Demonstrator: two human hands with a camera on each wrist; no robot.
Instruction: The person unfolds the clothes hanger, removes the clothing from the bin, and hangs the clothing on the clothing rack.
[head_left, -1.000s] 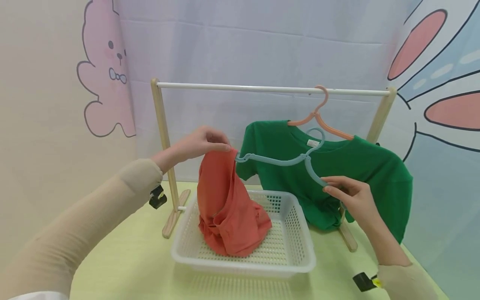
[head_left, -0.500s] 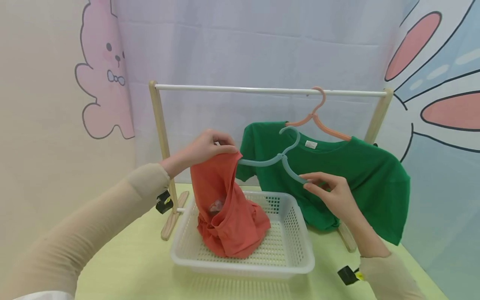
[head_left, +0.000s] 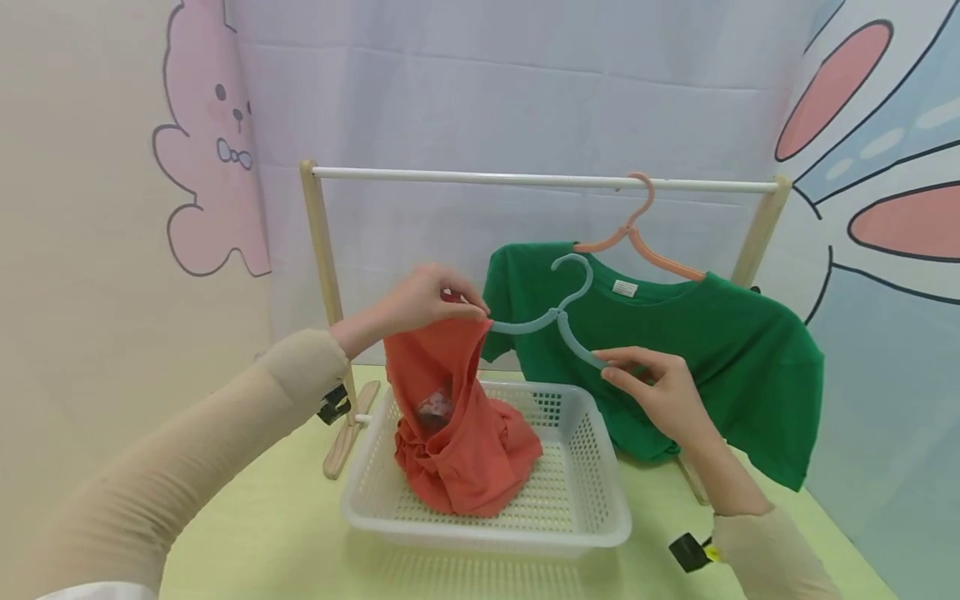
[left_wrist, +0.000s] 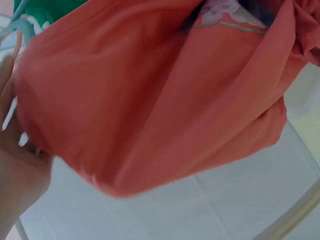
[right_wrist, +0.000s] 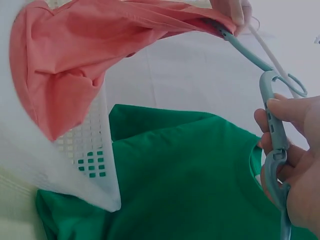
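Observation:
A light blue hanger has its left arm inside the neck opening of a coral-red shirt. My left hand pinches the shirt's upper edge, where the hanger's tip is hidden under the cloth. The other hanger arm is held between thumb and fingers of my right hand, also plain in the right wrist view. Most of the shirt lies bunched in a white plastic basket, and a patterned patch shows inside its opening. In the left wrist view the raised cloth spreads wide beside the hand.
Behind the basket stands a rack with a white rail and wooden posts. A green T-shirt hangs from it at the right on an orange hanger. The basket sits on a yellow table.
My right hand has moved left, and the blue hanger's left arm has slid into the red shirt. My left hand has shifted slightly right and down with the cloth.

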